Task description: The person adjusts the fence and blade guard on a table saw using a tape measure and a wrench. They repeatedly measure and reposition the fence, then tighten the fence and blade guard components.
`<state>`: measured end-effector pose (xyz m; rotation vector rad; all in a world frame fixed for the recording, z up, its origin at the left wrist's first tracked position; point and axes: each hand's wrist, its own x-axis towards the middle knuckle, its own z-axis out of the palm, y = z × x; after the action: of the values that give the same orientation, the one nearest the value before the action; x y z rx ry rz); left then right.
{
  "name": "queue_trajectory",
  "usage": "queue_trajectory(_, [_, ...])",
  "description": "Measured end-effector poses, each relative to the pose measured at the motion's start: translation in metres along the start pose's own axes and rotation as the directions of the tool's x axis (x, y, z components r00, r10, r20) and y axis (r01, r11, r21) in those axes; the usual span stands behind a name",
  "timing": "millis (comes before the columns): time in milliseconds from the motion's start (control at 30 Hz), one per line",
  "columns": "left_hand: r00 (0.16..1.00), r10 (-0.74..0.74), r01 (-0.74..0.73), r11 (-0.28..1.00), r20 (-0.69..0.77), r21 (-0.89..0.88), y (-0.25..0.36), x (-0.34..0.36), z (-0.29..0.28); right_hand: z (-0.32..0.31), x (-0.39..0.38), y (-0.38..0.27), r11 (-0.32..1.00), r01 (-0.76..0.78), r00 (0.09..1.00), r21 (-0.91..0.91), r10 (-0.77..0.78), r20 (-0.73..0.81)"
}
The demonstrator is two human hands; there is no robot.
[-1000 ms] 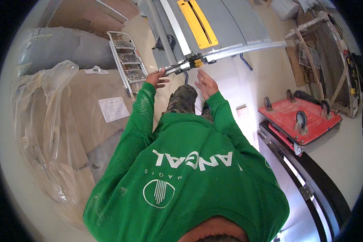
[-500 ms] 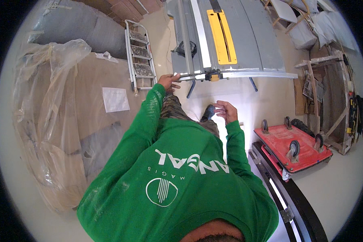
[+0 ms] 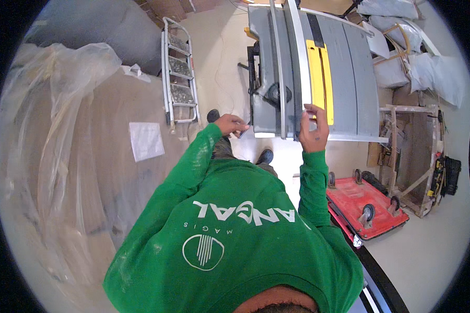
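Observation:
A grey table saw with a yellow strip along its top stands in front of me. A long metal fence runs across its top. My right hand is at the saw's near edge, thumb and fingers closed around the near end of the fence beside the yellow strip. My left hand hovers with curled fingers at the saw's near left corner; whether it holds anything is unclear. Both arms wear green sleeves. My dark shoes show on the floor below the saw.
A small metal step ladder lies left of the saw. Big boards under clear plastic sheeting fill the left side. A red wheeled dolly sits at the right, with a wooden frame and white sacks beyond it.
My view swung, so the saw now runs lengthwise away from me. My left hand came off the front rail. My right hand rose from mid-air onto the fence's near end.

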<state>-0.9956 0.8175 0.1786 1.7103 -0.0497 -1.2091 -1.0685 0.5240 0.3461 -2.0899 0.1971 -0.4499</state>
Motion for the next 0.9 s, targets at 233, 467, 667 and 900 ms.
queue_trajectory(233, [0.986, -0.030, -0.014, 0.965, -0.163, -0.262, -0.092, 0.012, -0.155, 0.096, 0.116, 0.023, 0.716, -0.134, 0.976, -0.686, -0.023, -0.214])
queue_trajectory(467, [0.886, -0.430, 0.372, 0.883, -0.173, -0.286, -0.166, -0.054, -0.300, 0.151, 0.170, 0.027, 0.421, -0.419, 0.890, -0.805, 0.365, -0.273])
queue_trajectory(667, [0.815, -0.504, 0.319, 0.801, -0.284, -0.506, -0.178, -0.053, -0.355, 0.157, 0.179, 0.024, 0.356, -0.495, 0.840, -0.793, 0.428, -0.333])
queue_trajectory(900, [0.924, -0.362, 0.291, 0.875, -0.123, -0.388, -0.116, -0.007, -0.348, 0.160, 0.181, 0.021, 0.330, -0.521, 0.824, -0.787, 0.435, -0.363])
